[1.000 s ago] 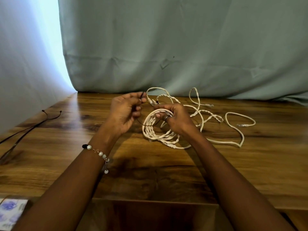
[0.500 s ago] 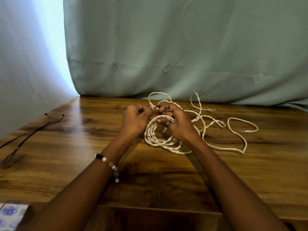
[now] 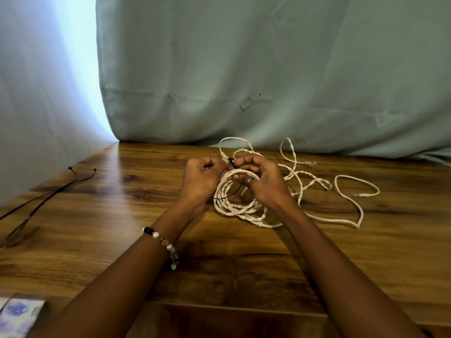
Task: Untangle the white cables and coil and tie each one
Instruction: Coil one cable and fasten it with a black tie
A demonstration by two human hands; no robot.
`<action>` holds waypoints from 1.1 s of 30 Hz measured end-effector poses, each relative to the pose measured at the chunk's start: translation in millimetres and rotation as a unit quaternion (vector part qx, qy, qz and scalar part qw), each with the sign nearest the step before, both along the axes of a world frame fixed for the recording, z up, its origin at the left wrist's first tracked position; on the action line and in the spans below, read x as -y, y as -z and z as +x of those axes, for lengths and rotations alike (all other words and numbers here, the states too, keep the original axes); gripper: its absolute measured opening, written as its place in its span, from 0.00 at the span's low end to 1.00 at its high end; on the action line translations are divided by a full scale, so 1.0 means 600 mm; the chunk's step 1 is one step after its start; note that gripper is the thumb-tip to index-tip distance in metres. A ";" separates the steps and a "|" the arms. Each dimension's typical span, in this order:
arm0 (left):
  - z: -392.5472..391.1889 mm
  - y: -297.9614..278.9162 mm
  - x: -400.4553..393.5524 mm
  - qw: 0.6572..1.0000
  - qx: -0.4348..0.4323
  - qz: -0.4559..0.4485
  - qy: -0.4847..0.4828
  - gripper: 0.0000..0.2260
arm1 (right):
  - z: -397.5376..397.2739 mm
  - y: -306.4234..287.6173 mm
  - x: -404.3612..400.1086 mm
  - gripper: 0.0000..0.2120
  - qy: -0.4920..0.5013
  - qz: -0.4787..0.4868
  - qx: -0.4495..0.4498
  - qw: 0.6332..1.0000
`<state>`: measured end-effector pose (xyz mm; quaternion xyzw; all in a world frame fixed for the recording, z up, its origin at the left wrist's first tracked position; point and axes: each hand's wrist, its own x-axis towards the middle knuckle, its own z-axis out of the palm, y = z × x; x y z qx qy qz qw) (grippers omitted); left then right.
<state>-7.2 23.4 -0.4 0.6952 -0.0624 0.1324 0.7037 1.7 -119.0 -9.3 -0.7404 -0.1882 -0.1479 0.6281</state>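
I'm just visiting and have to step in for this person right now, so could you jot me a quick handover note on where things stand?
Left hand: closed, pinching the thin black tie at the top of the coil.
Right hand: closed on the same spot, steadying the coiled white cable.
Loose white cable: uncoiled, sprawled on the wooden table to the right of the coil.
Spare dark ties: far left on the table.
Done: one cable wound into a coil.
Left: finish tying this coil, then untangle, coil and tie the loose cable.
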 end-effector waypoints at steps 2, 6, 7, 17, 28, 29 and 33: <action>-0.002 -0.002 0.000 1.000 -0.004 -0.004 0.000 0.10 | 0.000 0.000 0.000 0.15 -0.001 0.004 0.001 1.000; -0.012 -0.006 0.005 1.000 -0.013 -0.021 0.018 0.16 | 0.001 0.001 -0.001 0.18 -0.006 0.008 0.004 1.000; -0.014 -0.008 0.005 0.999 -0.018 -0.030 0.025 0.16 | 0.001 0.000 -0.001 0.18 -0.001 0.008 0.006 1.000; -0.011 -0.003 0.002 0.997 0.070 0.024 -0.009 0.05 | 0.004 0.004 -0.001 0.12 0.041 0.029 -0.012 0.999; -0.006 0.004 0.004 0.984 0.106 0.137 -0.033 0.06 | -0.002 0.005 0.001 0.15 0.049 -0.031 0.026 0.998; -0.005 0.005 0.004 0.985 0.094 0.140 -0.030 0.07 | -0.001 0.006 0.001 0.15 0.055 -0.045 0.036 0.997; 0.000 0.003 -0.001 0.996 0.037 0.077 -0.001 0.05 | -0.001 0.008 0.000 0.14 0.060 -0.065 0.057 0.994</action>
